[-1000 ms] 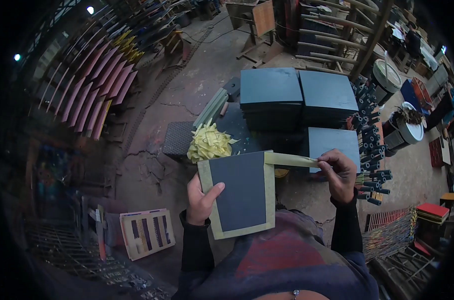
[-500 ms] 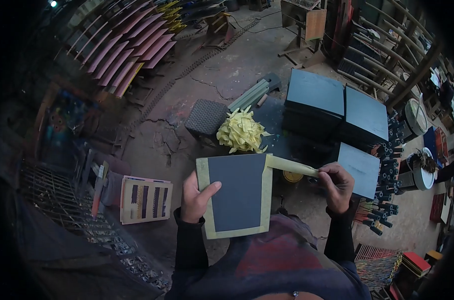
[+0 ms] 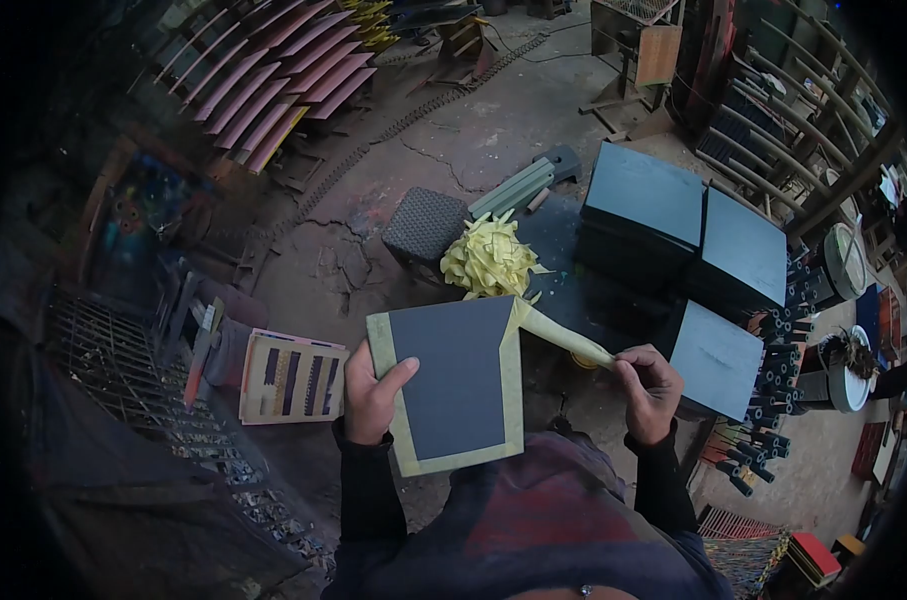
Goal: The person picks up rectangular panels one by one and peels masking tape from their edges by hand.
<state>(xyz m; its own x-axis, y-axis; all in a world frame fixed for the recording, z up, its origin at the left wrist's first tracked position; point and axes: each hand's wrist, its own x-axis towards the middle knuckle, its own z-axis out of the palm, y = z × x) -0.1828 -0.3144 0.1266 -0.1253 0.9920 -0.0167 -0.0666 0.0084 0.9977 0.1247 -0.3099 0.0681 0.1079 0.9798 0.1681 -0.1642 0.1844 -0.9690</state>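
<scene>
A flat dark grey panel (image 3: 451, 385) with pale yellow masking tape along its edges is tilted in front of my body. My left hand (image 3: 375, 392) grips its left edge, thumb on the face and the other fingers behind. From the panel's top right corner a loose strip of masking tape (image 3: 565, 335) stretches to the right. My right hand (image 3: 647, 388) pinches the free end of that strip between thumb and fingers. Just beyond the panel lies a large ball of crumpled yellow tape (image 3: 490, 257).
Stacks of dark panels (image 3: 641, 195) stand to the right, beside several dark tubes (image 3: 768, 400) and white buckets (image 3: 846, 375). A woven stool (image 3: 423, 228) is ahead. Left are a board with striped samples (image 3: 291, 378) and a metal grate (image 3: 123, 365). Pink panels (image 3: 288, 70) fill a rack farther back.
The panel and both hands have moved left relative to the room, and the view has shifted slightly. My right hand is also a little lower, still pinching the tape strip.
</scene>
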